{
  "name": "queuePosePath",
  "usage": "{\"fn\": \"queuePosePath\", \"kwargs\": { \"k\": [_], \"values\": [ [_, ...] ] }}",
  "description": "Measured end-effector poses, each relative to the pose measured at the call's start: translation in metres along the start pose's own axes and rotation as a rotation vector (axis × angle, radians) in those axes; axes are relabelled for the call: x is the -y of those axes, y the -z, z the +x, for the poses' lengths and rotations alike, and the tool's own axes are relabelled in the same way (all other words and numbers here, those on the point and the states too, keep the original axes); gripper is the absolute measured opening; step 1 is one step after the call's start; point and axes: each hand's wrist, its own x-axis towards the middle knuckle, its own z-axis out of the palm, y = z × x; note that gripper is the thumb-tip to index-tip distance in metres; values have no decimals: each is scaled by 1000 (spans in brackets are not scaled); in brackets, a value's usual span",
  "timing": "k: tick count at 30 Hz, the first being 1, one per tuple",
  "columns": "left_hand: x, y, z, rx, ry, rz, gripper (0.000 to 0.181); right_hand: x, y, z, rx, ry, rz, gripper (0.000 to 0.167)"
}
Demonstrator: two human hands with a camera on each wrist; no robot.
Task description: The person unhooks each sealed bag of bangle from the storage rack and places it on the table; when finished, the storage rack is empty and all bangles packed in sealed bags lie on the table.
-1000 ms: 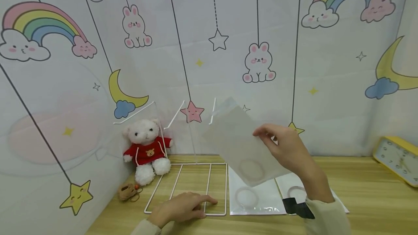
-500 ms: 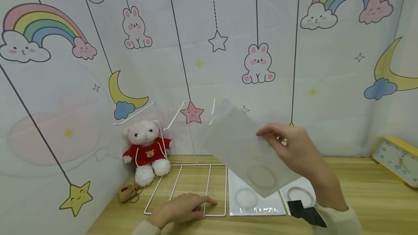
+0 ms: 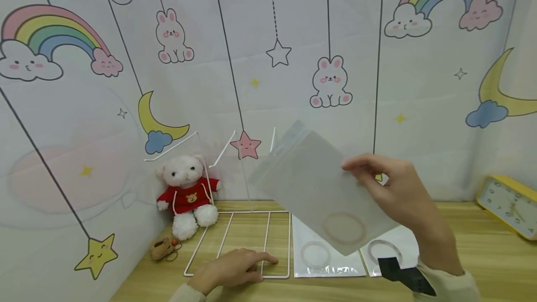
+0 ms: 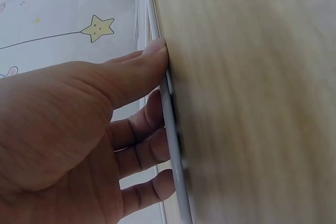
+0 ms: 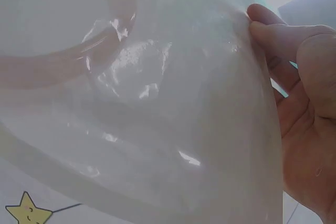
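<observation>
In the head view my right hand pinches the right-hand edge of a translucent zip bag between thumb and fingertips, holding it tilted above the table. A pinkish ring shows in the bag's lower corner. In the right wrist view the bag fills most of the picture. My left hand rests on the front of a white wire rack. In the left wrist view the thumb and fingertips touch the rack's bar, and the fingers are relaxed.
Two more bags lie flat right of the rack: a left bag and a right bag, each with a ring. Behind the rack sits a plush bear, with a small brown item in front. A yellow clock stands far right.
My right hand has moved to the right and the bag has turned, its ringed corner lowering and shifting right, showing more of its face. My left hand has stayed on the rack.
</observation>
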Motion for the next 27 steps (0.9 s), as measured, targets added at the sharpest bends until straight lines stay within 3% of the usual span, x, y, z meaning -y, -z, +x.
{"fn": "queuePosePath", "kwargs": {
  "k": [12, 27],
  "values": [
    [3, -4, 0, -3, 9, 6, 41, -4, 5, -3, -27, -12, 8, 33],
    [1, -3, 2, -1, 17, 6, 41, -12, 19, -7, -70, -56, -105, 30]
  ]
}}
